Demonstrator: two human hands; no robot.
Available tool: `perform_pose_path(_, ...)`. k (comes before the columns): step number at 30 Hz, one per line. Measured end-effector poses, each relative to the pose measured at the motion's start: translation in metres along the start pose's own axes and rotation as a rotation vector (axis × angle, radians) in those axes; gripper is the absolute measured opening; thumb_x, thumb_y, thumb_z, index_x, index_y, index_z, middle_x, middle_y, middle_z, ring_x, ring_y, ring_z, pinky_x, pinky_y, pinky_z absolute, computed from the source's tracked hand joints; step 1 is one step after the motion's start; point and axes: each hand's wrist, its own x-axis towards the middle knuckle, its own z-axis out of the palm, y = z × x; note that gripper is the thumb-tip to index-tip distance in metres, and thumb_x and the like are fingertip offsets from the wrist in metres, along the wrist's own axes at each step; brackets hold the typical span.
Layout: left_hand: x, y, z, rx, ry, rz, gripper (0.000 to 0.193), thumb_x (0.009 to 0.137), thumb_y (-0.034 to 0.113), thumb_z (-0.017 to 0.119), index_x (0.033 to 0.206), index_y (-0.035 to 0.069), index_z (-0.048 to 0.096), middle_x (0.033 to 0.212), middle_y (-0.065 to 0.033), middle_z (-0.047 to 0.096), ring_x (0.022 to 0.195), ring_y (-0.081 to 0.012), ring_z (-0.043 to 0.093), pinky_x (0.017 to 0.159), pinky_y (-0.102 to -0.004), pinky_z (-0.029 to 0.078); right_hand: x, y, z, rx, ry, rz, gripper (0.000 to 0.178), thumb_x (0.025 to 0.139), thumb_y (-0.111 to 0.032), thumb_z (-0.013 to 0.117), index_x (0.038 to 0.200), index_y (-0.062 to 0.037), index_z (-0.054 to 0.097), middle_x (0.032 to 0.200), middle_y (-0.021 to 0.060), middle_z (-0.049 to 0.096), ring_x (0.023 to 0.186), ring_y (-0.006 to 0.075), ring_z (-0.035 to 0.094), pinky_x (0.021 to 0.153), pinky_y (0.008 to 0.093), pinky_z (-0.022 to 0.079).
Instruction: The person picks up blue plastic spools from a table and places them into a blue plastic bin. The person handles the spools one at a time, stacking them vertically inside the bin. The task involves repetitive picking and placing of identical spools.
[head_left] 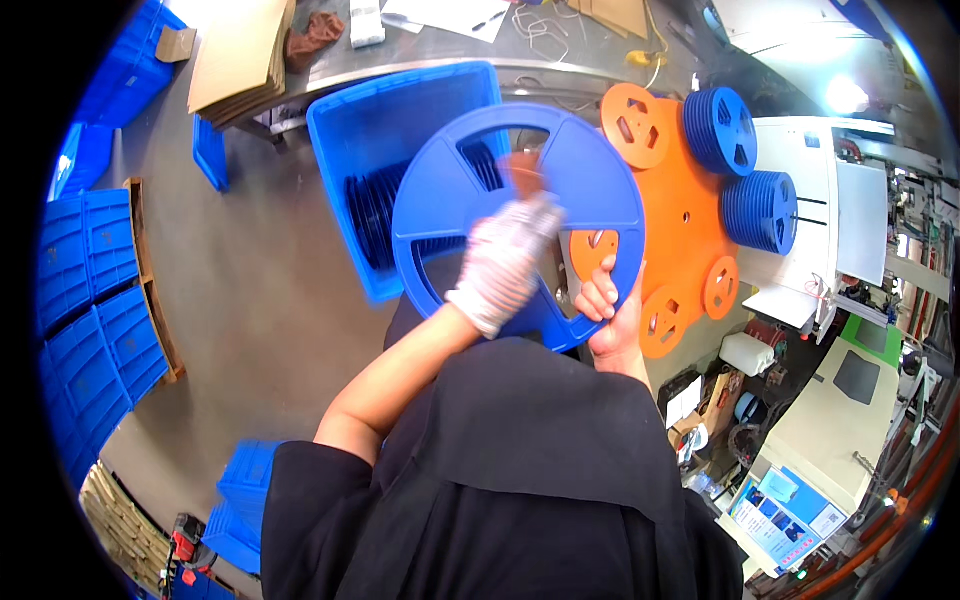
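A large blue plastic reel [590, 170] with cut-out windows is held up in front of me, its flat face toward me. My right hand [610, 310], bare, grips its lower right edge, with the fingers curled through a window. Over the reel's middle, my left hand [510, 255] wears a whitish glove and is smeared by motion. A brown thing [524, 172] sticks out beyond its fingers, too blurred to name. Behind the reel stands a blue bin [345, 190] with several dark blue reels [370, 225] in it, partly hidden.
At the right, an orange turntable [685, 200] carries stacks of blue reels [720, 130] and orange discs [635, 125]. A metal table [430, 50] at the back bears cardboard sheets [235, 55] and a brown cloth [315, 37]. Blue crates [100, 240] stand left; machines [830, 400] stand right.
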Motion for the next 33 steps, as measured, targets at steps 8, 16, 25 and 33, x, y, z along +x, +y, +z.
perform_pose_path(8, -0.065, -0.155, -0.013, 0.046, -0.017, -0.505, 0.031, 0.081, -0.001, 0.053, 0.110, 0.004, 0.062, 0.095, -0.0142, 0.067, 0.085, -0.0284, 0.066, 0.078, -0.0344, 0.053, -0.001, -0.023, -0.014, -0.020, -0.023, -0.061, 0.048, 0.099, -0.048, 0.040, 0.104, -0.0025, 0.053, 0.063, -0.0017, 0.042, 0.045, 0.0066, 0.037, 0.043, 0.0220, 0.032)
perform_pose_path(16, -0.081, -0.130, -0.038, -0.531, 0.335, -0.886, 0.036, 0.090, 0.009, 0.063, 0.124, 0.004, 0.056, 0.095, -0.0075, 0.066, 0.079, -0.0146, 0.064, 0.075, -0.0268, 0.052, 0.022, -0.038, 0.020, -0.091, -0.081, -0.255, 0.051, 0.098, -0.051, 0.042, 0.106, -0.0027, 0.054, 0.065, 0.0007, 0.046, 0.050, 0.0102, 0.042, 0.047, 0.0240, 0.035)
perform_pose_path(25, -0.031, -0.036, -0.033, -1.769, -0.099, -0.759, 0.054, 0.093, 0.029, 0.062, 0.140, 0.011, 0.041, 0.125, -0.0100, 0.054, 0.108, -0.0187, 0.055, 0.095, -0.0340, 0.046, 0.009, 0.081, 0.109, -1.357, -0.757, -0.220, 0.069, 0.086, -0.033, 0.068, 0.140, -0.0013, 0.039, 0.138, 0.0170, 0.048, 0.130, 0.0301, 0.046, 0.107, 0.0412, 0.037)
perform_pose_path(33, -0.064, -0.065, -0.051, -2.223, 0.082, -0.660, 0.074, 0.086, 0.052, 0.063, 0.140, 0.009, 0.038, 0.112, -0.0169, 0.056, 0.098, -0.0266, 0.061, 0.083, -0.0376, 0.056, 0.033, 0.017, 0.068, -1.169, -0.048, -0.712, 0.036, 0.101, -0.022, 0.044, 0.128, 0.0013, 0.050, 0.137, 0.0165, 0.049, 0.125, 0.0283, 0.049, 0.103, 0.0394, 0.040)
